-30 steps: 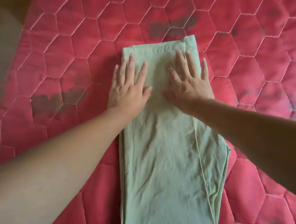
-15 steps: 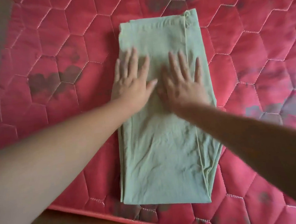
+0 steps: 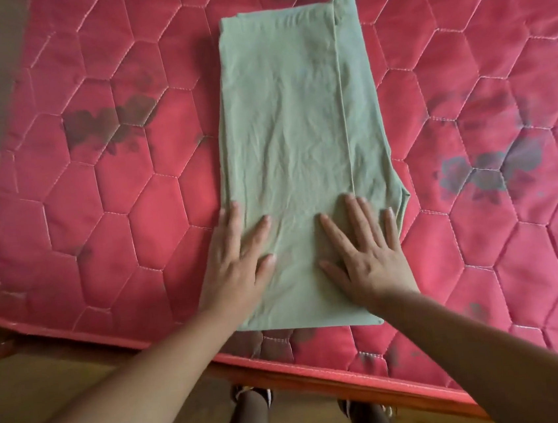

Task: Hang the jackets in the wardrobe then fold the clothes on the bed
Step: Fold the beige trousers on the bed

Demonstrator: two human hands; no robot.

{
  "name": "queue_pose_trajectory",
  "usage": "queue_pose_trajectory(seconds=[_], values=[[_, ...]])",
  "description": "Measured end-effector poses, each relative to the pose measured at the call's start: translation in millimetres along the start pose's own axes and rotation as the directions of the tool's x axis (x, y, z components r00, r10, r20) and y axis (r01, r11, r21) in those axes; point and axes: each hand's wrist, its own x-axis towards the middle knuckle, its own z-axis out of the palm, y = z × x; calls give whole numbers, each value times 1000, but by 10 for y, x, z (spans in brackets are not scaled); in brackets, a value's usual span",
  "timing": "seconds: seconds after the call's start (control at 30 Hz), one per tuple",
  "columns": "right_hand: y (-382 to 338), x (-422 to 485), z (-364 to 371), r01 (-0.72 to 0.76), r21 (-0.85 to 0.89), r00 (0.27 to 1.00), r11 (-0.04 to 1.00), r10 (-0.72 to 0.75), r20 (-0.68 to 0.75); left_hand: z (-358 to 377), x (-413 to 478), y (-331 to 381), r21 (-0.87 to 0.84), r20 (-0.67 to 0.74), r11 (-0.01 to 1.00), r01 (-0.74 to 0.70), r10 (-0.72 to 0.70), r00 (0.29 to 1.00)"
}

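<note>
A pale green garment [image 3: 297,133], folded into a long strip, lies flat on the red quilted mattress [image 3: 115,211], its near end close to the bed's front edge. My left hand [image 3: 238,267] rests flat on the garment's near left side, fingers straight, partly over the left edge. My right hand [image 3: 364,254] presses flat on its near right side, fingers spread. A stitched seam runs lengthwise down the right part of the cloth.
The mattress has dark stained patches to the left [image 3: 107,126] and right [image 3: 493,171] of the garment. Wooden floor [image 3: 31,392] shows at the left and below the bed edge. My legs and shoes [image 3: 254,417] stand against the bed front.
Both hands have slid down the garment from its far half to its near end, staying flat. The view has pulled back, showing the bed's front edge and the floor.
</note>
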Motion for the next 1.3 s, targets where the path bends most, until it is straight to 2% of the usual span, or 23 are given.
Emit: queue_pose_trajectory(seconds=[0.07,0.1,0.17,0.23,0.3,0.37,0.43,0.5,0.53,0.57,0.6,0.63,0.7,0.77,0.87,0.93,0.97,1.03,1.1,1.17,1.2,1.23,1.3], values=[[-157,-127,-76,-242,211,967,947,254,-32,-41,-239,98,-228,-26,953,198,-209,977],[-253,-203,-117,-349,325,927,879,375,-20,-71,-354,150,-332,-30,906,263,-289,957],[-366,-342,-163,-458,506,856,731,516,30,-169,-498,202,-484,-37,813,322,-387,921],[-327,-390,-250,-490,629,802,604,594,55,-374,-440,193,-599,67,668,441,-507,860],[-166,-361,-323,-540,727,749,425,637,184,-523,-327,119,-621,259,540,568,-542,799],[9,-338,-407,-591,743,766,314,508,394,-648,-255,12,-609,368,577,545,-403,838],[123,-327,-463,-556,729,831,400,288,476,-710,-214,-105,-570,425,688,449,-220,878],[198,-322,-488,-406,684,892,607,98,442,-692,-185,-254,-462,400,850,253,-54,915],[250,-320,-484,-272,633,928,725,24,371,-672,-166,-318,-376,357,919,121,23,934],[287,-308,-482,-82,513,965,854,-61,255,-632,-158,-382,-282,309,959,-1,92,947],[330,-296,-471,134,331,973,934,-187,135,-590,-151,-435,-188,248,976,-110,156,956],[389,-300,-424,288,141,955,947,-295,38,-564,-145,-458,-112,186,974,-195,214,959],[452,-301,-376,363,-20,926,932,-363,-101,-500,-158,-451,-57,98,961,-271,275,956],[375,-254,-426,334,79,930,939,-315,-191,-477,-165,-432,-79,61,961,-265,270,961],[272,-179,-596,212,262,948,942,-133,-291,-649,-102,-404,-222,127,956,-190,221,967],[258,-110,-830,151,298,946,942,-50,-321,-939,46,-372,-376,219,926,29,58,974],[247,-44,-990,175,300,941,938,-70,-330,-1097,158,-348,-430,238,893,133,-30,971],[232,182,-1317,224,373,937,900,-95,-335,-1326,475,-269,-596,201,764,248,-157,967],[217,570,-1590,84,632,972,770,76,-223,-1410,891,-213,-822,216,495,283,-190,958],[327,1032,-1655,-153,854,973,498,229,41,-1345,1301,-220,-911,327,181,371,-230,916],[437,1227,-1590,-258,892,954,372,246,174,-1269,1446,-244,-898,393,108,426,-240,888],[529,1355,-1498,-357,891,926,281,230,299,-1182,1527,-252,-871,440,113,478,-251,862],[638,1415,-1278,-567,800,823,194,169,542,-947,1504,-334,-801,505,186,569,-298,810]])
